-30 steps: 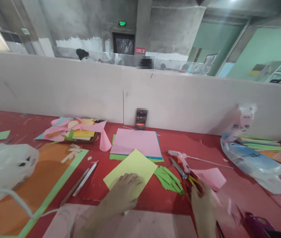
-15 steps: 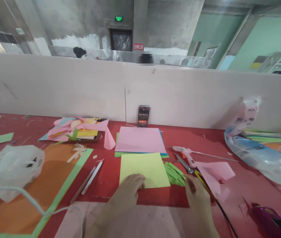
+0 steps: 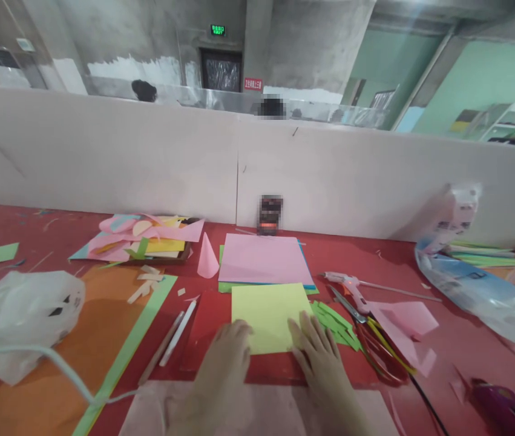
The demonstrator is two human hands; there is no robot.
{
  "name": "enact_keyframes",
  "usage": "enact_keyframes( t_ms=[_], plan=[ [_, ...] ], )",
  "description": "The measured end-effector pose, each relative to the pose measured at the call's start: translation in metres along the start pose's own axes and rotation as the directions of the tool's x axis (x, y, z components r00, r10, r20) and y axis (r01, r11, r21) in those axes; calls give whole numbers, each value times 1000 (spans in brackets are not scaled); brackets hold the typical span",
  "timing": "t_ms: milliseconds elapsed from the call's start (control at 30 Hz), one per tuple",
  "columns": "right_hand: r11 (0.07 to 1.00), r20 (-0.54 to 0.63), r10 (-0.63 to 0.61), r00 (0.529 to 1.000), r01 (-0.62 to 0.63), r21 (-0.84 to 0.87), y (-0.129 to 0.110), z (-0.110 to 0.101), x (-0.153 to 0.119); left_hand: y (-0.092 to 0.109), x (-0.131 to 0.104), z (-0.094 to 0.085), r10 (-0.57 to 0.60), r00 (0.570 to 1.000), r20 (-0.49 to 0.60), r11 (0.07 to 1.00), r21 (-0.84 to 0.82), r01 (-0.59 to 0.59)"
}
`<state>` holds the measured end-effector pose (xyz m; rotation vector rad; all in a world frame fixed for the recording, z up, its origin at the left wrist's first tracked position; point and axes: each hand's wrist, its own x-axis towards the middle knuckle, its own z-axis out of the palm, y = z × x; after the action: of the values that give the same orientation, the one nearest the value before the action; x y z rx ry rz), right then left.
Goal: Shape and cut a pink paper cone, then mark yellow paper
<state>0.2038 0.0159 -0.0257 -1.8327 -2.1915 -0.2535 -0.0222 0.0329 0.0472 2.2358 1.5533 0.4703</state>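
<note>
In the middle of the head view, the yellow sheet point(image 3: 270, 315) lies on a red board point(image 3: 206, 324), roughly square to the person, with 1 hand at each side. The left hand point(image 3: 227, 348) rests at its left edge, fingers bent and close together; whether they pinch the paper or only press on it, I cannot tell. The right hand point(image 3: 317, 346) lies over the near right part, fingers spread, gripping nothing.

The step in hand looks like lining up and steadying the sheet. From this pose, the next move seems to call for light, even pressure from both hands, so that the paper neither skews nor creases.

Beyond, the sheet's far edge overlaps the near edge of the pink stack point(image 3: 264, 260), so the 2 could catch on each other. Just right of the sheet, green strips point(image 3: 336, 327) lie close to the right hand and could be swept aside. Next come the scissors point(image 3: 352, 307), with the glue gun point(image 3: 348, 284) above them and pink scraps point(image 3: 405, 320) beyond; a red light shows on the gun, so it may be hot. On the left, a white pen point(image 3: 178, 333) lies beside a brown stick point(image 3: 161, 348). A pink cone point(image 3: 207, 259) stands left of the stack.
</note>
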Motion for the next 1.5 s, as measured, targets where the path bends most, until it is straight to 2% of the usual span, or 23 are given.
enact_keyframes(
  t_ms=[67, 133, 200, 333, 500, 633, 733, 800, 833, 900, 967, 1033, 1067, 1200, 1333, 1433, 1500],
  plan=[
    [1000, 1, -1, 1000, 1, -6, 1, 1, 0, -16, 0, -13, -175, 975, -140, 960, 195, 200],
    [1000, 2, -10, 1000, 10, -4, 3, 1, 0, -31, 1, -25, -287, 914, -286, 850, 364, 381],
    [1000, 6, -17, 1000, 17, -2, 4, 0, 0, -44, 1, -33, -356, 875, -328, 759, 444, 475],
    [1000, -1, -15, 1000, 15, 10, 5, 0, 1, -59, 3, -35, -447, 857, -257, 705, 488, 514],
    [999, -4, -9, 1000, 9, 45, 2, 1, 0, -66, 6, -25, -442, 864, -242, 721, 477, 503],
    [992, -40, 71, 997, -66, 111, -1, -5, 0, -65, 6, -26, -442, 874, -203, 734, 478, 483],
    [954, -96, 143, 985, -111, 280, -9, -23, 5, -54, 5, -33, -441, 882, -163, 774, 429, 466],
    [857, -51, 187, 981, -137, 498, -21, -39, 11, -40, 7, -37, -416, 896, -156, 820, 363, 443],
    [770, 37, 204, 978, -184, 612, -29, -47, 16, -31, 8, -37, -343, 927, -153, 864, 335, 376],
    [556, 186, 208, 960, -272, 785, -48, -58, 27, -11, 12, -33, -239, 968, -76, 928, 274, 251],
    [358, 290, 135, 947, -319, 877, -66, -62, 40, 4, 17, -25, -151, 988, -12, 957, 250, 149],
    [212, 372, 79, 925, -380, 900, -79, -58, 53, 12, 21, -14, 43, 997, 68, 961, 271, -60],
    [153, 393, 68, 917, -398, 904, -83, -55, 58, 12, 23, -8, 93, 993, 78, 953, 283, -111],
    [-19, 428, 113, 897, -429, 903, -85, -40, 66, 1, 25, 8, 118, 991, 68, 948, 289, -132],
    [-124, 514, 198, 835, -499, 858, -77, -30, 62, -9, 22, 15, 135, 986, 101, 961, 229, -155],
    [-218, 511, 252, 822, -466, 857, -68, -29, 61, -13, 22, 14, 120, 990, 76, 966, 221, -134],
    [-300, 500, 286, 817, -420, 857, -60, -31, 63, -19, 24, 12, 67, 998, 13, 964, 256, -68]
  ],
)
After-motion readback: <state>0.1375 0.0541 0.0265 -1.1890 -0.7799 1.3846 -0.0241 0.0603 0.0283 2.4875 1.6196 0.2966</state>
